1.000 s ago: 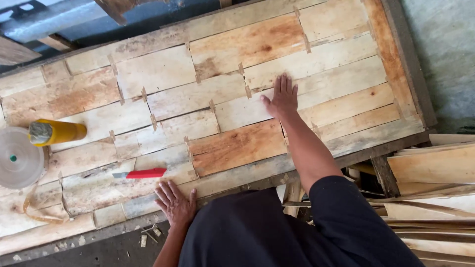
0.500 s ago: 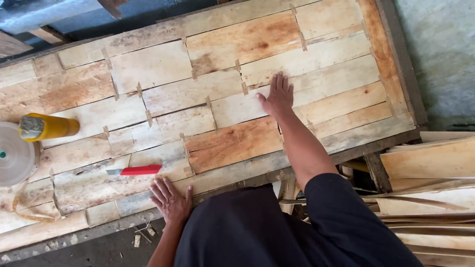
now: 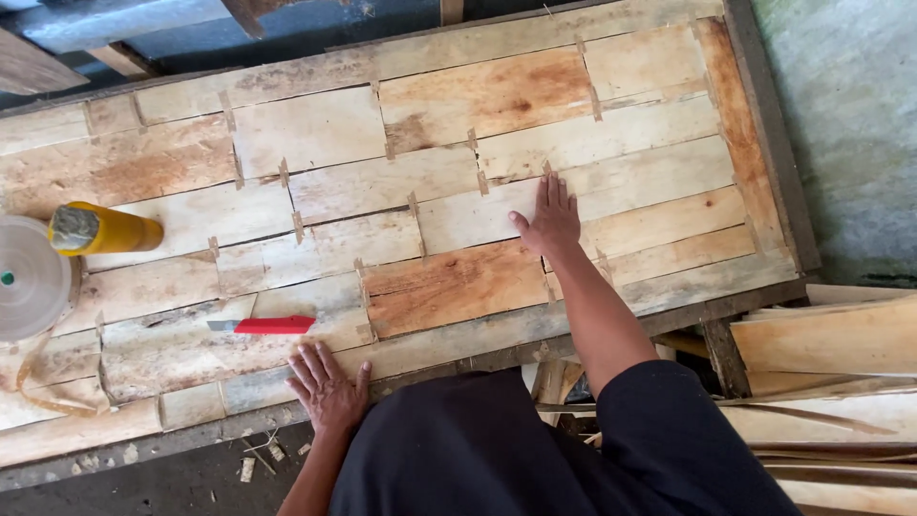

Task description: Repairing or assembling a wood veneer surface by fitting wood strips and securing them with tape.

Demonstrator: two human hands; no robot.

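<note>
A big flat panel of thin wood veneer sheets (image 3: 315, 129), joined edge to edge with small tape strips, covers the table. My right hand (image 3: 549, 218) lies flat, fingers spread, on a pale sheet near the middle right. At the near edge of the panel my left hand (image 3: 327, 385) presses palm down, just below a red utility knife (image 3: 264, 325) that lies on the wood.
A yellow cylinder (image 3: 103, 229) lies at the left, beside a large roll of tape (image 3: 29, 277) with a loose strip curling off it. Loose veneer strips (image 3: 831, 354) are stacked at the lower right. Small wood scraps lie on the floor (image 3: 191, 478) below the table edge.
My right hand has slid a little toward me and leftward on the sheets. The view has shifted slightly; the left hand stays pressed at the near edge.
</note>
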